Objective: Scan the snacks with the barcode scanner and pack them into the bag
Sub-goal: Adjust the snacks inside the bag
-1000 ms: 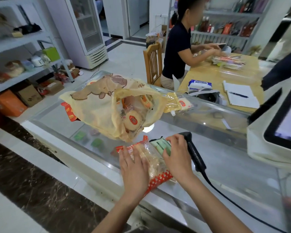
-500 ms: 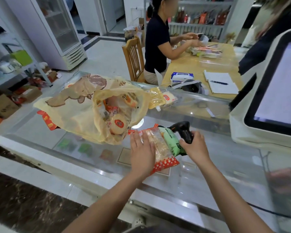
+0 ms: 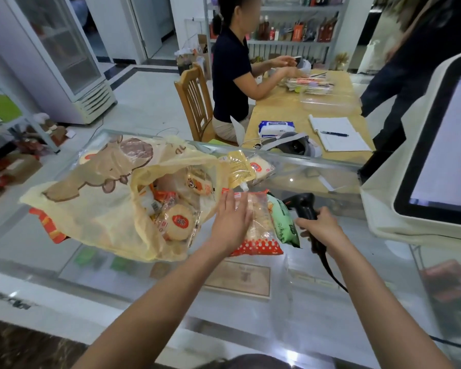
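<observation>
On the glass counter closest to the wearer, the left hand lies flat, fingers straight, on the clear snack pack with the red dotted edge, pressing it down right at the mouth of the bag. A green snack pack lies touching that pack on its right. Beside it, the right hand has its fingers wrapped round the handle of the black barcode scanner. The scanner's head stands up off the glass and faces the two packs.

A second ago that hand lay flat on the packs with the scanner lying alongside. Now it has taken the tool up, so I judge the scan of these two is about to begin. Neither is packed yet.

Left of the hands, the yellow bag slumps open on its side, with round cakes and other wrapped snacks already inside. Just beyond, a yellow pouch and a flat packet rest outside the bag near the counter's far edge. To the right stands a register screen. Farther off, a person sits at a wooden table.
</observation>
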